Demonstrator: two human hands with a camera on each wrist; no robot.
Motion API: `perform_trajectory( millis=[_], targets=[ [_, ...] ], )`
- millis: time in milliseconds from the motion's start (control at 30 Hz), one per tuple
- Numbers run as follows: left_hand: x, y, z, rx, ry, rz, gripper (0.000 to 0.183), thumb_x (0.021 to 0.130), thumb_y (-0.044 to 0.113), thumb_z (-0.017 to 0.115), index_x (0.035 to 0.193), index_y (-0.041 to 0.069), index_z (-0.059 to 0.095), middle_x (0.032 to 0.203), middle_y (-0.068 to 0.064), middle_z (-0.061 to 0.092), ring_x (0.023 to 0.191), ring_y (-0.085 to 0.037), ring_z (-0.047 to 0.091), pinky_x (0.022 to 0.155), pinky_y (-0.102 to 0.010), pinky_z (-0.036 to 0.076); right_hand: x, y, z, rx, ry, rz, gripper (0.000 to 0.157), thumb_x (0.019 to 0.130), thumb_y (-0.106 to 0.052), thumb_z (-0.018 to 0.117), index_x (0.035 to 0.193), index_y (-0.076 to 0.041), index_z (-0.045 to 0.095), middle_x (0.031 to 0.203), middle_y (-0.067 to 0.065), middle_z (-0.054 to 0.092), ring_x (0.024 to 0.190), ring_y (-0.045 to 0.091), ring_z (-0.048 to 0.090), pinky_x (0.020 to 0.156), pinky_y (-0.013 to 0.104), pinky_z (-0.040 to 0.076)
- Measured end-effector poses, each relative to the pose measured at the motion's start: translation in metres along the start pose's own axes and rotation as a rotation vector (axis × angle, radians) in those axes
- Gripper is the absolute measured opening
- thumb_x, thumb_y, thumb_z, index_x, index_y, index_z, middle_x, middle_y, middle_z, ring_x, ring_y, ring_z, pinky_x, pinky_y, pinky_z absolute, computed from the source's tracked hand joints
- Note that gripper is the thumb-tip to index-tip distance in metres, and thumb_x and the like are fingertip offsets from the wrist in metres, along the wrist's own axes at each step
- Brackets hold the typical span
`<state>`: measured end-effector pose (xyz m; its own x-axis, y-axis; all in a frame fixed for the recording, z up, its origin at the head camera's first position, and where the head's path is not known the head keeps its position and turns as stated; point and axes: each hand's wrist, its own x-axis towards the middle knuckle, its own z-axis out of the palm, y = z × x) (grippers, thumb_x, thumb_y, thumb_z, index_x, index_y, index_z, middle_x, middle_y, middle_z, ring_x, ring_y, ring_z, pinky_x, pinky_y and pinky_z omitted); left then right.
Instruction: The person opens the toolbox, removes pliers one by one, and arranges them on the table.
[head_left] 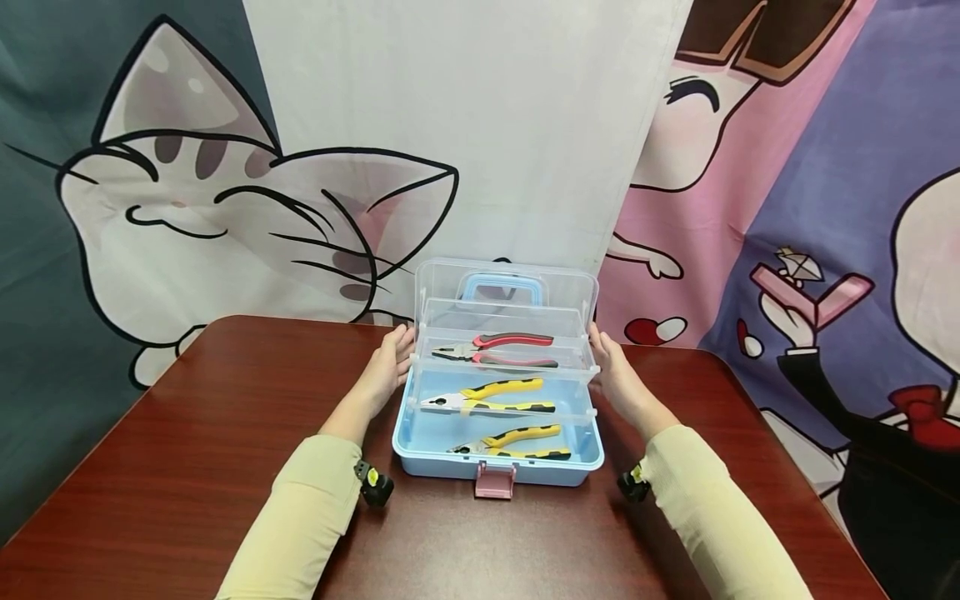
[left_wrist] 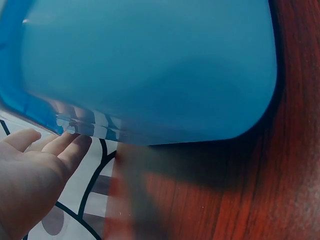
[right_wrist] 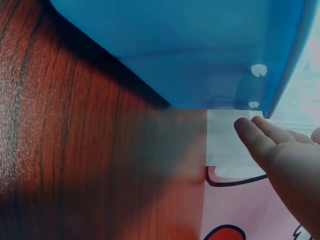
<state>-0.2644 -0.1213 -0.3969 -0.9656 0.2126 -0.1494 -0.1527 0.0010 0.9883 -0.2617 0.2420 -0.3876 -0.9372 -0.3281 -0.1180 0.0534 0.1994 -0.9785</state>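
Observation:
A light-blue toolbox [head_left: 435,468] stands on the table, its clear lid [head_left: 442,282] raised at the back. Pliers with red and black handles [head_left: 516,340] lie in the upper clear tray. Below them are yellow-and-black pliers [head_left: 510,387], and another yellow-and-black pair [head_left: 525,433] lies nearest the front. My left hand [head_left: 382,371] is beside the box's left side, fingers extended toward its rear corner. On the opposite side, my right hand [head_left: 618,379] has its fingers stretched along the rear right edge; the box hides some fingertips. Neither hand grips anything.
A pink latch [head_left: 495,482] hangs at the toolbox's front. The reddish-brown table [head_left: 225,467] ends just behind the box, where a cartoon-printed cloth [head_left: 525,125] hangs. Each wrist carries a small black camera.

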Motion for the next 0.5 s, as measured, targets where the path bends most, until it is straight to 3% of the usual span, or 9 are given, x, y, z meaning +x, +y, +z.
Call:
perform_trajectory(
  millis=[267, 500],
  targets=[
    [0.0020, -0.0009, -0.0009, -0.022, -0.010, 0.012, 0.071, 0.098, 0.055, 0.016, 0.153, 0.010, 0.012, 0.158, -0.016, 0.014, 0.143, -0.034, 0.020, 0.118, -0.048, 0.019, 0.0019, -0.0010, -0.0009, 0.033, 0.012, 0.021, 0.068, 0.092, -0.069, 0.011, 0.148, -0.040, -0.013, 0.160, 0.007, -0.006, 0.138, 0.055, 0.013, 0.112, 0.067, 0.007],
    [0.0035, -0.0024, 0.0003, -0.048, -0.001, -0.023, 0.071, 0.098, 0.053, 0.018, 0.152, 0.008, 0.014, 0.157, -0.016, 0.016, 0.144, -0.028, 0.022, 0.118, -0.046, 0.020, 0.0043, 0.0009, 0.0011, 0.099, 0.001, 0.049, 0.068, 0.095, -0.064, 0.009, 0.150, -0.031, -0.015, 0.160, 0.011, -0.005, 0.142, 0.046, 0.008, 0.115, 0.062, 0.004]
  ],
)
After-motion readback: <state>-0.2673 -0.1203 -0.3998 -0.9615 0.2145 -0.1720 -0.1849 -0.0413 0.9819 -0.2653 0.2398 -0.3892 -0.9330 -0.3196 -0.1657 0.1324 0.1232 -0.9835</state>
